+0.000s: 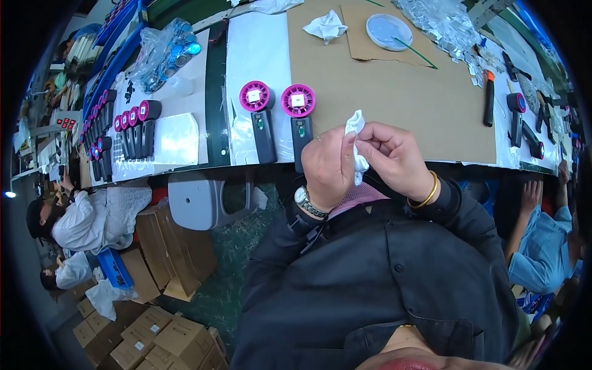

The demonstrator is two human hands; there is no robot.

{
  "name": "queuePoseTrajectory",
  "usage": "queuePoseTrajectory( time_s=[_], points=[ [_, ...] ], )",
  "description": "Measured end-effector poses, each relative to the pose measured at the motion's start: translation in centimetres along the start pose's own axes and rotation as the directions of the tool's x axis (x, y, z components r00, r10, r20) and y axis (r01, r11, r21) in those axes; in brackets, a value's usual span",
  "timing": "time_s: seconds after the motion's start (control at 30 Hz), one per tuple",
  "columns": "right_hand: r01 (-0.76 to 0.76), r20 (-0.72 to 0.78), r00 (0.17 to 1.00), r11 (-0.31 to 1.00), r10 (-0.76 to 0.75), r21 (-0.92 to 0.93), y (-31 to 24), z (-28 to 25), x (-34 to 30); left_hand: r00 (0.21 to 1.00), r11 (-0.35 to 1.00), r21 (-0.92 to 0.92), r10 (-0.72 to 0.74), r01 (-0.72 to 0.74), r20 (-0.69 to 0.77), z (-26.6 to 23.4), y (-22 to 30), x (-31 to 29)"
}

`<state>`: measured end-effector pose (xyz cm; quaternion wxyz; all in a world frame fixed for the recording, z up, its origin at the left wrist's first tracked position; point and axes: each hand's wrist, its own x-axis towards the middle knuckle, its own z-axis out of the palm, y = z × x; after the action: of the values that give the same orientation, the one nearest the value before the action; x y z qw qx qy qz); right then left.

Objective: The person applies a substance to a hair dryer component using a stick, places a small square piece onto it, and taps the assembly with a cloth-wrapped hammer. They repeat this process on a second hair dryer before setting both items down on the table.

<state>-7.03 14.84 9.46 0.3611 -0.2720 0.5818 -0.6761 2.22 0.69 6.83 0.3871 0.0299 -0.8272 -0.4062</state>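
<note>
A crumpled white tissue (356, 132) is pinched between my two hands, just over the near edge of the table. My left hand (328, 161), with a watch at the wrist, is closed on its left side. From the right, my right hand (396, 152) grips it with bent fingers; a gold bangle circles that wrist. Close to my left hand lies a handheld fan (297, 100) with a round magenta head and a dark handle, partly hidden by that hand. Beside it rests a second such fan (264, 132), a small green board showing in its handle.
Brown cardboard (394, 105) covers the table ahead. On it lie another crumpled tissue (325, 27) and a round dish (388, 32) with a green stick. An orange-tipped dark tool (489, 98) is at the right. More fans (143, 132) stand left, near a grey stool (200, 200). Co-workers sit on both sides.
</note>
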Motion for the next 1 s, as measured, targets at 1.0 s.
queuePoseTrajectory(
  time_s=[1.0],
  points=[
    [0.096,-0.098,0.990,0.991,-0.104,-0.088,1.2,0.9,6.0,0.994,0.959,0.266,-0.084,0.098,-0.064,-1.8,-2.5,-1.2]
  ],
)
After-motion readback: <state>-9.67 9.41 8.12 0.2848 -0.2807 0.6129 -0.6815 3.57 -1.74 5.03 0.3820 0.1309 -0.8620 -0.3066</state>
